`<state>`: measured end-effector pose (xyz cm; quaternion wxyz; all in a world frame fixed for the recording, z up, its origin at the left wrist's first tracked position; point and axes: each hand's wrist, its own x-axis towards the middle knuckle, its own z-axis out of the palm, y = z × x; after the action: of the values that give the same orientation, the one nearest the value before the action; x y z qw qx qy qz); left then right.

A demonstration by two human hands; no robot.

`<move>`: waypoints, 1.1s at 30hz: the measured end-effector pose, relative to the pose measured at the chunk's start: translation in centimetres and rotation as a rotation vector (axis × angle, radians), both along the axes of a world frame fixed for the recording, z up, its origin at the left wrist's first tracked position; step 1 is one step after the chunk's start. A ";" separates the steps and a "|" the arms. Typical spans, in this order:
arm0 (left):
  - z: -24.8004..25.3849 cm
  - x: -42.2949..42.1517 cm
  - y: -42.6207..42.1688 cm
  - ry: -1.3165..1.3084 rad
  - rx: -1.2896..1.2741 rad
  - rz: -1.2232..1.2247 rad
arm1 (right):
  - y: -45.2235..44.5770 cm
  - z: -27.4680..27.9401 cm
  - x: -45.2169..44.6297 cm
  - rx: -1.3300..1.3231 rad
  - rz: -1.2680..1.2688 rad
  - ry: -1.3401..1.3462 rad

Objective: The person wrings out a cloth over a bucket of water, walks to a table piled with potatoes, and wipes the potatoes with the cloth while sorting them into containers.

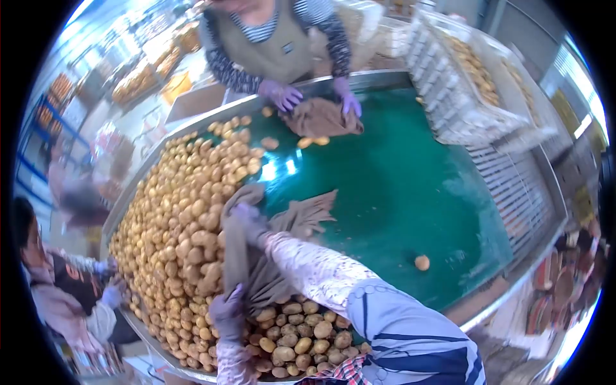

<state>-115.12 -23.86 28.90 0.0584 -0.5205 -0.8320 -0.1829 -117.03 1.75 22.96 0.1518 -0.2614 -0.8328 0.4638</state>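
A long grey-brown cloth [239, 260] lies across the right side of a big potato heap [179, 212] and trails onto the green table surface [385, 192]. My right hand [249, 223], in a purple glove, is closed around its upper part. Lower down, my left hand [228, 314], also gloved, grips the cloth's near edge beside the potatoes. Darker, soil-marked potatoes [301, 337] lie close to my body, right of my left hand. Some fingers of both hands are hidden by the folds.
Across the table a co-worker's gloved hands [282, 95] rest on another brown cloth [324, 117]. At the left, a second person's hands [112, 292] touch the heap's edge. White crates [443, 77] with potatoes stand by a slatted section [513, 186]. One potato [421, 262] lies alone.
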 end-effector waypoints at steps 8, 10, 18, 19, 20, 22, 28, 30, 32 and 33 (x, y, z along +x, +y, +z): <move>9.1 5.1 -0.4 -0.686 0.653 -0.048 | 0.4 4.3 12.1 0.834 0.021 0.470; 14.3 10.0 1.6 -0.604 0.569 -0.242 | 1.4 12.3 23.1 0.005 0.136 0.745; 12.4 32.5 12.1 -0.893 0.264 -1.016 | 5.9 16.0 58.8 0.290 -0.346 0.632; 11.2 35.5 13.6 -0.888 0.242 -1.129 | 7.2 14.2 63.1 0.146 -0.376 0.545; 9.7 38.0 14.7 -0.808 0.108 -1.190 | 8.2 10.7 67.4 0.133 -0.419 0.306; 3.1 41.5 17.4 -0.552 -0.165 -1.346 | 10.5 4.7 74.5 0.267 -0.457 -0.339; 6.1 43.7 29.8 -0.240 -0.262 -1.332 | 17.9 14.1 82.0 0.011 -0.171 -0.520; 10.7 42.9 36.4 -0.053 -0.065 -1.168 | 25.7 17.0 81.5 0.044 -0.394 -0.283; 12.7 41.6 42.9 0.176 0.130 -0.954 | 36.7 14.4 81.2 0.658 -0.424 -0.215; 13.9 41.1 46.3 0.273 0.216 -0.898 | 40.8 14.4 80.6 -0.015 -0.579 0.158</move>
<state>-74.01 22.47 42.81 0.1360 -0.8385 -0.4861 -0.2054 -36.48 42.56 37.38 0.3400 -0.4523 -0.7058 0.4263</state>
